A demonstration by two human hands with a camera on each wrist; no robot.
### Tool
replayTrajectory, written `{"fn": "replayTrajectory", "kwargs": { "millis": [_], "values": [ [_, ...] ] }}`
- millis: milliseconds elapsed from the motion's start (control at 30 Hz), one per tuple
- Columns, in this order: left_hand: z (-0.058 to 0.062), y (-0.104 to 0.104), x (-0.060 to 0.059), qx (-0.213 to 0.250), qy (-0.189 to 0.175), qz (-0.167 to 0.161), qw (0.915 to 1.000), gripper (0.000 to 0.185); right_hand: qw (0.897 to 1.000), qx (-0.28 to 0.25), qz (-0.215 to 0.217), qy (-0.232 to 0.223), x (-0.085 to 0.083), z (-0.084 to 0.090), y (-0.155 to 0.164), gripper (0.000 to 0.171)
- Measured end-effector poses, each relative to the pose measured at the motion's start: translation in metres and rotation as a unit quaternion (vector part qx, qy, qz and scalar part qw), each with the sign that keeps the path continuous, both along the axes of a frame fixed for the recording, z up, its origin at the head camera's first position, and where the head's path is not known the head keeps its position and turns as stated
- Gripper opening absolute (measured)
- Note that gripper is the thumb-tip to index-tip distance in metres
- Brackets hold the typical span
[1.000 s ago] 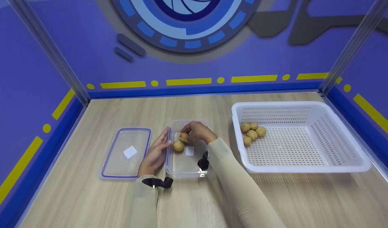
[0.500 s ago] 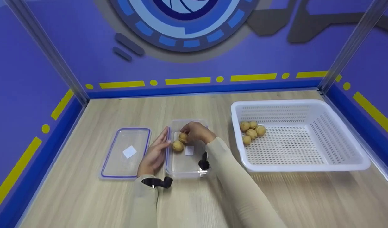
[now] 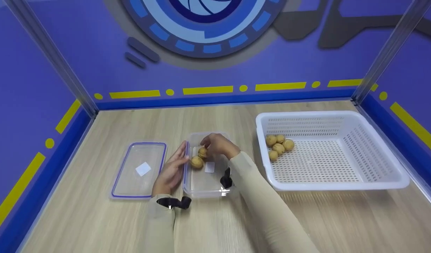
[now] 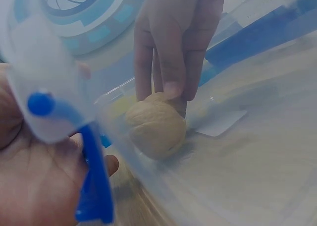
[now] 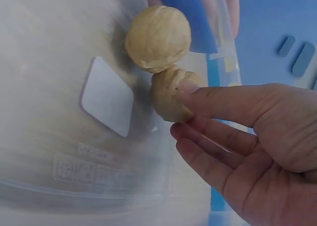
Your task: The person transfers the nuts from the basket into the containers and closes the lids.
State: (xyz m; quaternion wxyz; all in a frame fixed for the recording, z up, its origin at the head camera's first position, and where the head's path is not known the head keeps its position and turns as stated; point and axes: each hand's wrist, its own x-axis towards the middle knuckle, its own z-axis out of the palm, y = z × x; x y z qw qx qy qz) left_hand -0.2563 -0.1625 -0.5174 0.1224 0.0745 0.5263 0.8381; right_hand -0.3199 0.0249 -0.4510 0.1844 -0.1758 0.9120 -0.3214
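A: Non-handled items logged. A white perforated basket [image 3: 342, 175] is seen on the right of the desk [image 3: 96, 225], five walnuts in the basket [image 3: 279, 147] clustered at its near-left corner.

B: Confirmed. A clear lid with a blue rim [image 3: 140, 169] is noted lying flat on the left, a small white label at its middle.

A: Backdrop recorded: purple walls [image 3: 32, 88] with yellow dashes and dots, a blue circular emblem [image 3: 205, 21] at the back, and metal corner posts [image 3: 50, 59].
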Motion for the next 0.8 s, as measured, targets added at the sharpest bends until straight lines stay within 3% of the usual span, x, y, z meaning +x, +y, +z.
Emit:
{"fn": "replayTrajectory", "kwargs": {
  "millis": [300, 800],
  "values": [
    [0.002, 0.001, 0.0, -0.007, -0.009, 0.007, 0.9999, 0.065, 1.0, -0.011, -0.001, -0.003, 0.0, 0.014, 0.005, 0.047],
    [0.0, 0.0, 0.0, 0.002, -0.004, 0.001, 1.0, 0.066, 0.998, -0.031, 0.021, 0.056, 0.001, 0.042, 0.022, 0.043]
  ]
}}
